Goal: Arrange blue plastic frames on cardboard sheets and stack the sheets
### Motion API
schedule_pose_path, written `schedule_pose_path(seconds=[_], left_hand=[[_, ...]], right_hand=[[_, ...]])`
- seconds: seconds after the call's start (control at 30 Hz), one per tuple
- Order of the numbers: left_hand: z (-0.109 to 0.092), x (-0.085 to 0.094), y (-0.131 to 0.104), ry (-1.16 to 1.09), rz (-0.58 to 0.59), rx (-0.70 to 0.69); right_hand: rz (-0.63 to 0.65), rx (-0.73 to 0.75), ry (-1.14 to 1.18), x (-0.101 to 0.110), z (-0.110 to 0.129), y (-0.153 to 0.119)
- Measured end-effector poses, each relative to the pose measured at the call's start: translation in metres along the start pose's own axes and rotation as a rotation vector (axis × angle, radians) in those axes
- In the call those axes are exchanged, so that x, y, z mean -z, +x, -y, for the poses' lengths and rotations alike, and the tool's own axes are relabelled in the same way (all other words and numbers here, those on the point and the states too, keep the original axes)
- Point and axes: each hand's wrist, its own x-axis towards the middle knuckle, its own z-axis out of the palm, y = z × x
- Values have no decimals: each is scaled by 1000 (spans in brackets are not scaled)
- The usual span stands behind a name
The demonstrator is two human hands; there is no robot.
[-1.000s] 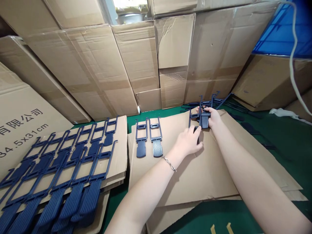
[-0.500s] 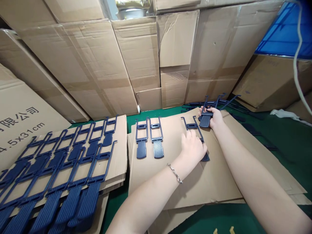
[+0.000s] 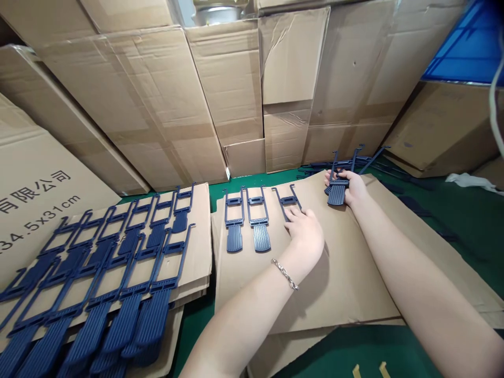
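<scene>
My left hand [image 3: 306, 231], with a chain bracelet at the wrist, is closed on a dark blue plastic frame [image 3: 288, 200] low over the cardboard sheet [image 3: 338, 289]. The hand hides this frame's lower part. To its left lie two like frames, a nearer one [image 3: 258, 220] and a farther one [image 3: 234, 223], side by side with ribbed paddles toward me. My right hand [image 3: 354, 188] is closed round a few more blue frames [image 3: 337, 193] at the sheet's far right, prongs up and paddles down; the exact number is hidden.
Rows of blue frames [image 3: 129, 283] cover a cardboard stack [image 3: 202, 252] on the left. More blue parts [image 3: 370, 165] lie behind my right hand on the green surface [image 3: 252, 181]. Cardboard boxes [image 3: 137, 100] wall off the back. Small yellow pieces [image 3: 384, 369] are at the bottom edge.
My left hand has moved left with its frame, toward the two frames lying on the sheet. My right hand still holds its frames in about the same place. The view has shifted slightly.
</scene>
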Motion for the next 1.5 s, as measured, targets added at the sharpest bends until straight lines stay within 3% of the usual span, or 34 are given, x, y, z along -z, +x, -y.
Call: schedule_pose_path(seconds=[0.37,0.6,0.67,0.73,0.83,0.93,1.03,1.2,1.37,1.5], left_hand=[[12,10,4,89,71,80],[15,3,10,54,12,72],[15,2,10,40,-52,65],[12,2,9,36,-168,-46],[5,2,3,-79,-337,-336],[-2,-1,0,-325,-400,-496],[-2,-9,4,-449,-399,-505],[3,-17,12,-292,-317,-501],[-1,-14,3,-124,-331,-577],[-7,-13,-5,-88,-344,-571]], right_hand=[[13,-13,-34,0,0,2],[11,-27,-42,0,0,2],[13,-33,-46,0,1,2],[18,-42,-54,0,1,3],[40,-65,-82,-2,0,1],[85,-112,-130,-5,-5,-12],[151,-203,-187,-8,-11,-32],[256,-246,-186,-9,-14,-56],[347,-272,-131,-7,-8,-53],[277,-214,-93,-3,-6,-48]])
